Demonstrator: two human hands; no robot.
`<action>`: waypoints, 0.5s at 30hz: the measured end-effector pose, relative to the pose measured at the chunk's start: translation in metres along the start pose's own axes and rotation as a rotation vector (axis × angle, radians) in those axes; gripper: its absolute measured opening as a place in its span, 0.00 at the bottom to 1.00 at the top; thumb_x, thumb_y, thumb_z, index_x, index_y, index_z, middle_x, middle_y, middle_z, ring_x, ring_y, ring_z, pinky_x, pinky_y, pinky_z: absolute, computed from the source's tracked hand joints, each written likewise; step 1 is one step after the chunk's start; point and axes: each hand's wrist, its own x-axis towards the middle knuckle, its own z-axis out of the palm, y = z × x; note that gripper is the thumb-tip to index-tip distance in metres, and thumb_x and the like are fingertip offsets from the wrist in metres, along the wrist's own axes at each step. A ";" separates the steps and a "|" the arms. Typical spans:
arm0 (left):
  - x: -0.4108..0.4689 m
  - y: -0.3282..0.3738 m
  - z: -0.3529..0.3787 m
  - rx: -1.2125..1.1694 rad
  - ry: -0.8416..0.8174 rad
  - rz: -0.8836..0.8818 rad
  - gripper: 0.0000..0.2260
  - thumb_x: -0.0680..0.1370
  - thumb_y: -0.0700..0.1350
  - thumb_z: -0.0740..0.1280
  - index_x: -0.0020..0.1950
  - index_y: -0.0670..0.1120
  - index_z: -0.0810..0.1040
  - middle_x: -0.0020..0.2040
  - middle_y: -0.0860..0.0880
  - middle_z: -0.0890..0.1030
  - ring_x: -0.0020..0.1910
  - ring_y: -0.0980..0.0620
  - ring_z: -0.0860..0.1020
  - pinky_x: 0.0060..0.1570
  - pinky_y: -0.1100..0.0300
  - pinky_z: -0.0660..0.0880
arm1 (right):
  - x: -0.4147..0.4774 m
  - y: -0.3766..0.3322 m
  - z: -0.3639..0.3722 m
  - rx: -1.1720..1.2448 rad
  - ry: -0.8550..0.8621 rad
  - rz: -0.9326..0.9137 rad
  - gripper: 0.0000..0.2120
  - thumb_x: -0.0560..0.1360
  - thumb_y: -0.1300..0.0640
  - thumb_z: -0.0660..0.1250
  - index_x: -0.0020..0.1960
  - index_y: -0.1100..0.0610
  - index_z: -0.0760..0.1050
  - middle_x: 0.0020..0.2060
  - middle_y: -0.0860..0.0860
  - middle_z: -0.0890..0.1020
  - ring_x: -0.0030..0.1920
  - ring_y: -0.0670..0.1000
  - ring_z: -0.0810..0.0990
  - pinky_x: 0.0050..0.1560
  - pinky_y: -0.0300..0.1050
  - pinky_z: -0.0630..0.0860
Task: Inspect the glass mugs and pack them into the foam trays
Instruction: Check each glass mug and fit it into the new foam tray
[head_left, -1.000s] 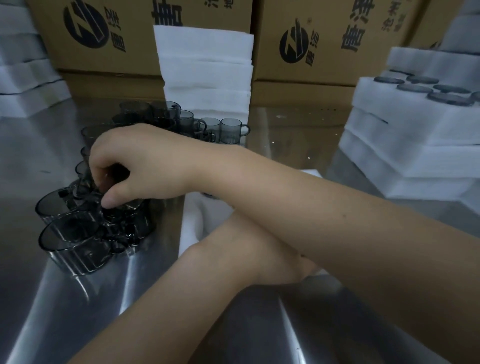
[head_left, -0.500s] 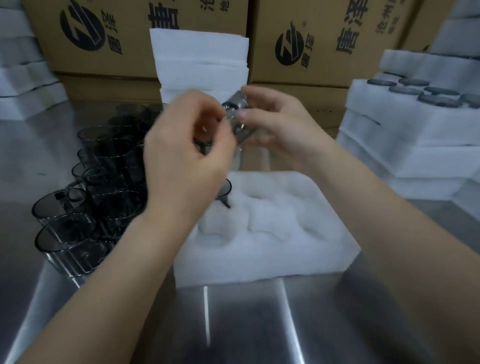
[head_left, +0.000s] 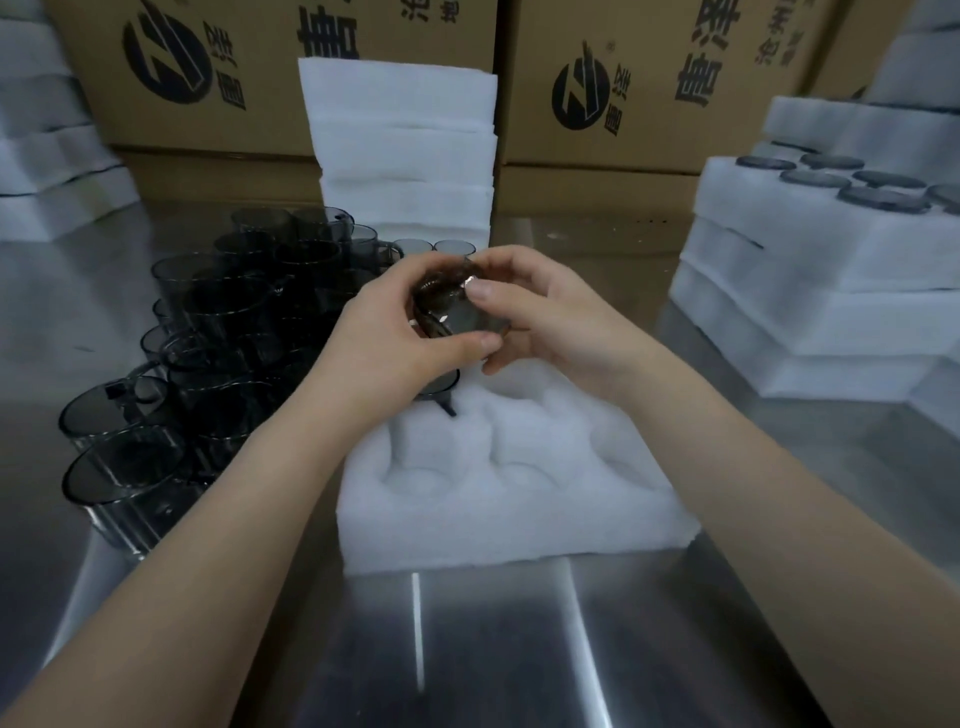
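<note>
A smoky glass mug (head_left: 451, 306) is held tilted above the far end of the white foam tray (head_left: 519, 499). My left hand (head_left: 395, 343) grips it from the left and my right hand (head_left: 550, 317) pinches it from the right, thumb on top. One mug (head_left: 441, 389) sits in the tray's far-left pocket, mostly hidden under my left hand. The tray's near pockets hold nothing. Several loose grey mugs (head_left: 208, 353) stand clustered on the steel table to the left.
A stack of foam sheets (head_left: 405, 150) leans against cardboard boxes (head_left: 639, 83) at the back. Filled foam trays (head_left: 810, 270) are stacked at the right; more foam trays (head_left: 47, 171) lie at the far left. The steel table (head_left: 493, 649) runs to the near edge.
My right hand picked a mug from the left cluster and brought it to the middle. Both hands now hold it lower, just above the tray.
</note>
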 end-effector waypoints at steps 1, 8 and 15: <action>0.001 0.000 0.000 -0.004 0.011 -0.006 0.26 0.66 0.43 0.80 0.62 0.52 0.77 0.55 0.56 0.82 0.56 0.60 0.79 0.61 0.58 0.75 | 0.000 0.000 -0.002 0.030 -0.017 -0.001 0.15 0.78 0.59 0.67 0.64 0.60 0.73 0.53 0.56 0.80 0.39 0.53 0.80 0.40 0.48 0.81; -0.003 -0.002 -0.001 -0.048 -0.013 0.012 0.25 0.67 0.40 0.79 0.63 0.51 0.79 0.53 0.55 0.84 0.54 0.60 0.81 0.58 0.62 0.76 | -0.002 0.003 -0.004 0.020 -0.026 -0.021 0.19 0.70 0.57 0.72 0.59 0.57 0.72 0.49 0.51 0.80 0.39 0.53 0.80 0.38 0.47 0.80; -0.005 -0.001 0.004 0.084 -0.001 0.099 0.32 0.64 0.37 0.80 0.63 0.59 0.77 0.56 0.61 0.82 0.55 0.67 0.78 0.58 0.71 0.72 | -0.004 0.004 0.003 -0.131 0.126 -0.094 0.12 0.74 0.55 0.73 0.48 0.56 0.69 0.45 0.52 0.79 0.33 0.48 0.79 0.29 0.43 0.76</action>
